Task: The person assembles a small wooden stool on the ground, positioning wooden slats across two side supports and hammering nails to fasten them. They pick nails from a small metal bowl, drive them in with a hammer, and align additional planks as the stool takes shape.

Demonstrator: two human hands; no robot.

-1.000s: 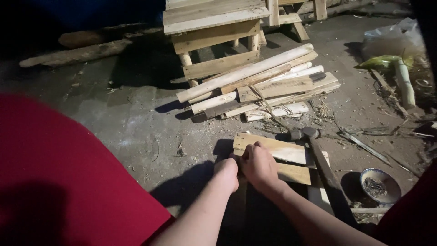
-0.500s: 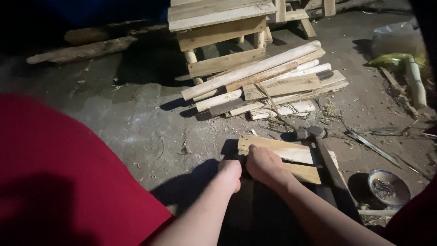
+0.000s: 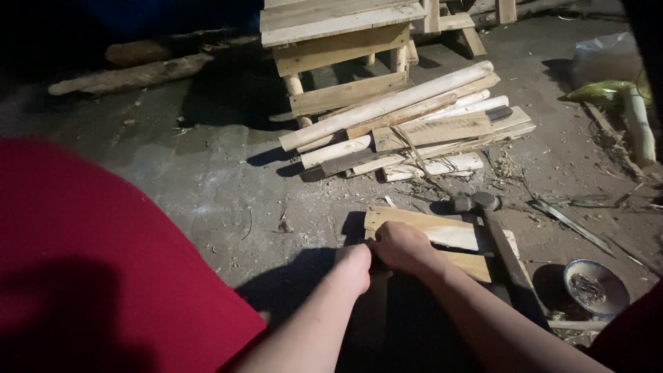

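The pale flat wooden boards (image 3: 442,231) are lying on the grey concrete floor (image 3: 207,179) as before; only the view is shifting slightly. The right hand (image 3: 404,247) and left hand (image 3: 356,266) are still pressing together, clenched, at the boards' near edge, beside the dark hammer (image 3: 494,235).

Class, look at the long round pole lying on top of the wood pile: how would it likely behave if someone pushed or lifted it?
The round pole would probably roll, being smooth and perched across uneven boards. It looks stiff, likely unbending. Its length suggests it may tip if lifted by one end.
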